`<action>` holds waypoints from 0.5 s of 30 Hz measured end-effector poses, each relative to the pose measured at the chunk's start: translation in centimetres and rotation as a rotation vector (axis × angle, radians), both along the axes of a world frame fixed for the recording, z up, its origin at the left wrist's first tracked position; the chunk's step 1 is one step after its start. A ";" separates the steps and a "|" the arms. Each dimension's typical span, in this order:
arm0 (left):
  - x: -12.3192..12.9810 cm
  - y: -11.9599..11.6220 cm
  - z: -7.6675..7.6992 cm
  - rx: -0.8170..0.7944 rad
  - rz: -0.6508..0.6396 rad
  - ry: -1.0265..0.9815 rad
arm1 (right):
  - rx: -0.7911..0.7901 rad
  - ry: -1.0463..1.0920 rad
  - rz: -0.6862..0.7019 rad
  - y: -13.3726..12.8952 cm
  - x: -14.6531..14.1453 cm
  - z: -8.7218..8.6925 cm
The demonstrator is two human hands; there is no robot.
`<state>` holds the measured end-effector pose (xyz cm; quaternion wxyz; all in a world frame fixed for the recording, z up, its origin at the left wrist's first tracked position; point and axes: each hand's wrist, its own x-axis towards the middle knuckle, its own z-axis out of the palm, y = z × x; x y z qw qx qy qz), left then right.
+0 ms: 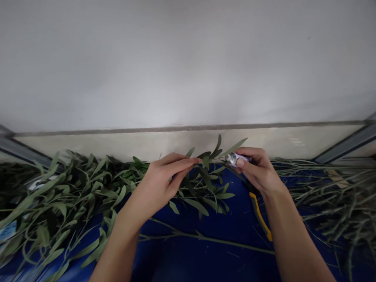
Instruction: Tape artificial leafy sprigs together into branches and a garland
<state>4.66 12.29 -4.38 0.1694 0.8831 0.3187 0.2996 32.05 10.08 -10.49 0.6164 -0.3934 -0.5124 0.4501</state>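
Note:
My left hand [167, 176] is closed, its thumb and fingers pinching a leafy green sprig [207, 178] near its stem. Close by on the right, my right hand [258, 168] grips a small, shiny, whitish-silver roll [232, 158]; its exact kind is hard to make out. Narrow leaves from the sprig reach up to the roll, and both are held above the blue table surface [182, 258]. Below my right hand lies a tool with a yellow-and-black handle [261, 217], partly hidden by my wrist.
Leafy branches [64, 199] are heaped on the left. To the right lies a pile of thin, mostly bare stems [343, 203]. One long bare stem [217, 239] crosses the table in front. A pale wall [188, 70] rises behind, with grey metal posts at both sides.

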 end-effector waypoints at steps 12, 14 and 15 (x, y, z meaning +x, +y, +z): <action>-0.8 0.6 0.3 0.011 0.020 -0.003 | 0.105 0.208 0.077 0.3 1.2 -0.8; -1.3 0.7 0.5 0.017 0.050 -0.002 | 0.174 0.293 0.053 0.4 1.5 -0.7; -1.6 0.8 0.6 0.026 0.073 0.001 | 0.192 0.334 0.019 0.5 1.6 -0.7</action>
